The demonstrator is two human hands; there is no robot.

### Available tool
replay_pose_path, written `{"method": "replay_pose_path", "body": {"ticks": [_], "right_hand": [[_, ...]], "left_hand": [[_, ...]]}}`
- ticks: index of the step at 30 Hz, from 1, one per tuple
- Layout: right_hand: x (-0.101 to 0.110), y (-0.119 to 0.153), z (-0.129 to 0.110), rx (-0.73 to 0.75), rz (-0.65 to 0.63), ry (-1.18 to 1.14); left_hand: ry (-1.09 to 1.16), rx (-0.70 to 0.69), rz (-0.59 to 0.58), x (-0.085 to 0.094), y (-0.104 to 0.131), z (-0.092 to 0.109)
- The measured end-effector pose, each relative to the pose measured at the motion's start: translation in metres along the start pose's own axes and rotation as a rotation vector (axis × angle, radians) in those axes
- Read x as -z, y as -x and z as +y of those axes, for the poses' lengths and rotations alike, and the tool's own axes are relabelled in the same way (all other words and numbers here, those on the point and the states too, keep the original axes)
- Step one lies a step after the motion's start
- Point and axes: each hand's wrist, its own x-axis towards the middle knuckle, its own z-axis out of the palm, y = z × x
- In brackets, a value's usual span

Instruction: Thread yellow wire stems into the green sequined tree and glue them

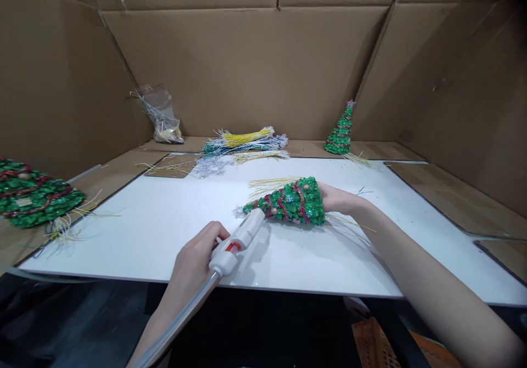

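My left hand point(205, 247) is wrapped round a white glue gun point(241, 244) with a clear glue stick in its rear. The gun's front end is beside the narrow upper part of a small green Christmas tree point(300, 202). That tree lies tilted on its side above the white board, its silver star point(237, 212) pointing left and its wide base to the right. My right hand point(331, 199) holds the tree at its base, with most of the fingers hidden behind it. Red garland and small ornaments wrap the tree.
Yellow stems point(269, 183) lie behind the held tree. Bundles of coloured stems point(247, 140), silver stars point(212, 166), and a plastic bag point(161, 116) are at the back. Another small tree point(341, 133) stands back right; a larger one point(37, 195) is at left. Cardboard walls point(247, 60) enclose the white board point(135, 219).
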Motion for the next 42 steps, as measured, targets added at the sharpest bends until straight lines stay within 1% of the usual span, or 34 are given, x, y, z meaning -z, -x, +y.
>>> {"method": "replay_pose_path", "body": {"ticks": [18, 30, 42], "right_hand": [[-0.0003, -0.0002, 0.0013, 0.007, -0.011, -0.013], [-0.0013, -0.0002, -0.0028, 0.001, -0.005, 0.005], [-0.0009, -0.0007, -0.0001, 0.006, -0.001, -0.008]], "left_hand": [[-0.051, -0.02, 0.027, -0.0015, -0.0009, -0.0004], [-0.042, -0.027, 0.014, -0.0027, -0.0005, -0.0009], [-0.054, -0.044, -0.014, -0.0029, -0.0013, -0.0067]]}}
